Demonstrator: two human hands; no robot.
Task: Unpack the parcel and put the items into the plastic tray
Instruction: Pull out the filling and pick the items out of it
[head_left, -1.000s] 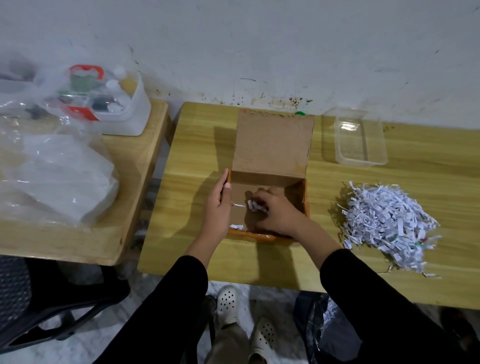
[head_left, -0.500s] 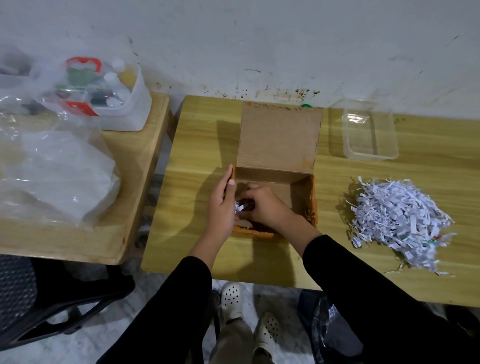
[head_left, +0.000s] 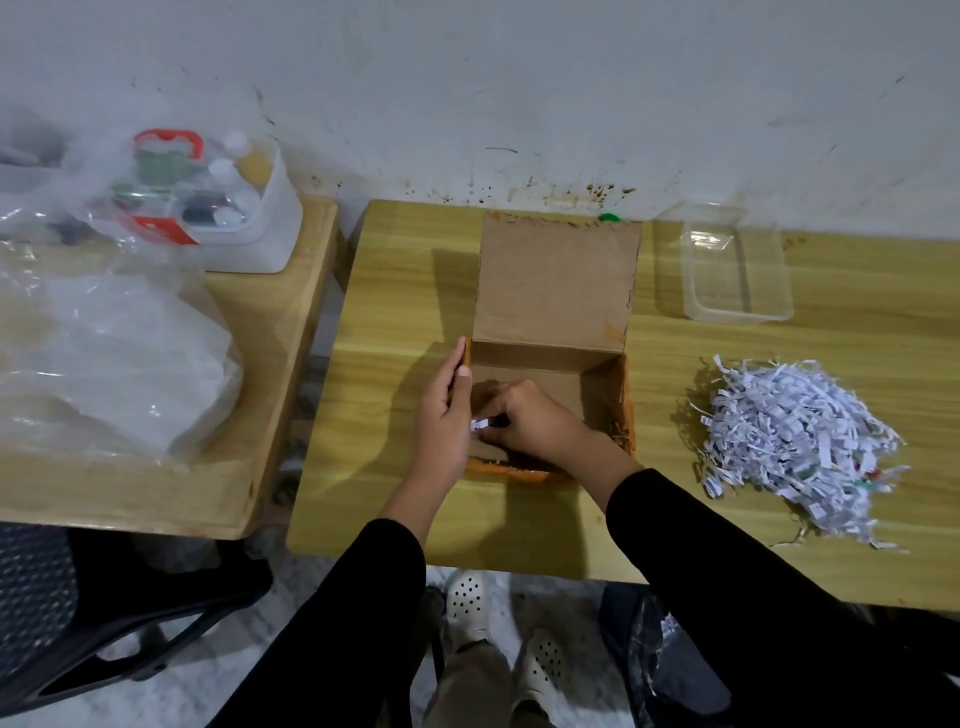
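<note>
An open brown cardboard box (head_left: 556, 358) stands on the wooden table, its lid flap folded back toward the wall. My left hand (head_left: 444, 415) rests flat against the box's left wall, fingers straight. My right hand (head_left: 524, 421) reaches inside at the near left corner, fingers closed on a few white paper shreds (head_left: 479, 424). The rest of the box floor that shows is bare cardboard. A clear plastic tray (head_left: 737, 306) with nothing in it sits at the back right.
A heap of white shredded paper (head_left: 795, 441) lies on the table right of the box. A second table on the left carries clear plastic bags (head_left: 104, 358) and a white container of small bottles (head_left: 223, 208). A black chair (head_left: 78, 613) stands at lower left.
My right hand slid from the box's middle to its near left corner and gathered paper shreds there. The left hand stayed on the box's left wall.
</note>
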